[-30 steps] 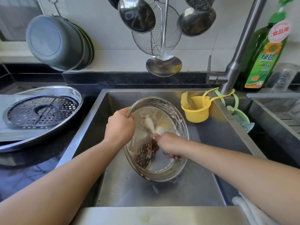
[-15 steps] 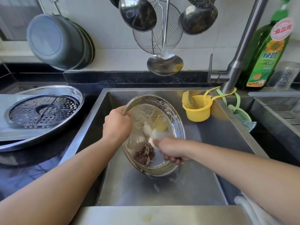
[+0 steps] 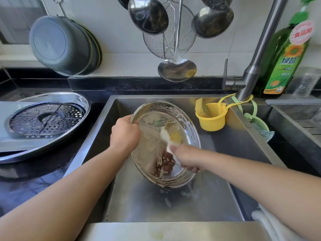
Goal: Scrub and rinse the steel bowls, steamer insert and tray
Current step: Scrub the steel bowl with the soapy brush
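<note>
Steel sink (image 3: 231, 173) holds the work, with the steamer insert (image 3: 46, 119) and tray (image 3: 52, 148) waiting on the counter well to the left. Bowl (image 3: 154, 171) stands tilted on its lower rim in the basin, its mouth facing up toward the person, soapy inside. Left hand (image 3: 125, 134) grips the upper-left rim; right hand (image 3: 186, 156) clamps a foamy sponge (image 3: 171, 136) against the inner wall. Right hand lies nearer the unscrubbed lower interior, so the next stroke likely runs downward.

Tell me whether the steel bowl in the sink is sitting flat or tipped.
Tipped. The steel bowl stands on its lower edge in the sink, its soapy inside facing the camera, the left hand gripping its upper rim.
</note>
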`<state>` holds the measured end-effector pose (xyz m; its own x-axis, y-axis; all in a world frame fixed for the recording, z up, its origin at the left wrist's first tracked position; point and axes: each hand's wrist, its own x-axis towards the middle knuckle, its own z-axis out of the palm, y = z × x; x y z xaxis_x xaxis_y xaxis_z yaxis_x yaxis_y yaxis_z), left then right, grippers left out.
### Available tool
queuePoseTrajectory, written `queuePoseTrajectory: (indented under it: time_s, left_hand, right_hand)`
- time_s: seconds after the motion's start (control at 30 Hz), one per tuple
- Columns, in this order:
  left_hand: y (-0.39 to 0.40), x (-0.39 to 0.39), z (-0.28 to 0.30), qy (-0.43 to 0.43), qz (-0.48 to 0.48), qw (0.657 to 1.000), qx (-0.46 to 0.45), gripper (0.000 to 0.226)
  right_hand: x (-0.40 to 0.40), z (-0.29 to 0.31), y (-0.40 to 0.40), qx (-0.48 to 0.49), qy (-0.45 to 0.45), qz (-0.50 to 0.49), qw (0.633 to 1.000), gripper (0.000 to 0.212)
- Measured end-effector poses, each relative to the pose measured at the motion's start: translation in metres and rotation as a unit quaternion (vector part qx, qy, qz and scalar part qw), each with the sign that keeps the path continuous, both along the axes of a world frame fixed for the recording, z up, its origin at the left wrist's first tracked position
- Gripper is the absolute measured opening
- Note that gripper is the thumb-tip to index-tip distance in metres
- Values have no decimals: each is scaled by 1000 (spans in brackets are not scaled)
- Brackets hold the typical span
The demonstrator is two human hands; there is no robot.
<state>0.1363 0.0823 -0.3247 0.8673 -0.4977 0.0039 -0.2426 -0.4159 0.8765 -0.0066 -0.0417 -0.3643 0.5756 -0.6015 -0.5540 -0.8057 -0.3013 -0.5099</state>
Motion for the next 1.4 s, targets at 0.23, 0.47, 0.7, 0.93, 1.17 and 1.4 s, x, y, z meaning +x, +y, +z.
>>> queuePoseTrajectory:
  time_s: [0.23, 0.47, 0.7, 0.93, 1.17, 1.4]
  left_hand:
    - [-2, 2, 0, 7, 12, 1000, 0, 29]
    - [-1, 4, -10, 1, -10, 1000, 18, 32]
    - [-1, 10, -13, 31, 17, 999, 28, 32]
    - [-4, 19, -32, 16, -7, 984, 176, 28]
    - [3, 22, -46, 45, -80, 894, 438, 37]
    - [10, 8, -48, 12, -237, 766, 597, 32]
  right_hand:
    - [1, 16, 4, -94, 5, 42, 995, 41]
    - [-4, 1, 6, -48, 45, 73, 995, 51]
    - [-7, 10, -1, -61, 54, 98, 992, 41]
    - [-12, -22, -32, -28, 190, 81, 978, 44]
    - [-17, -31, -42, -71, 242, 115, 961, 30]
    - [-17, -14, -33, -157, 332, 240, 899, 31]
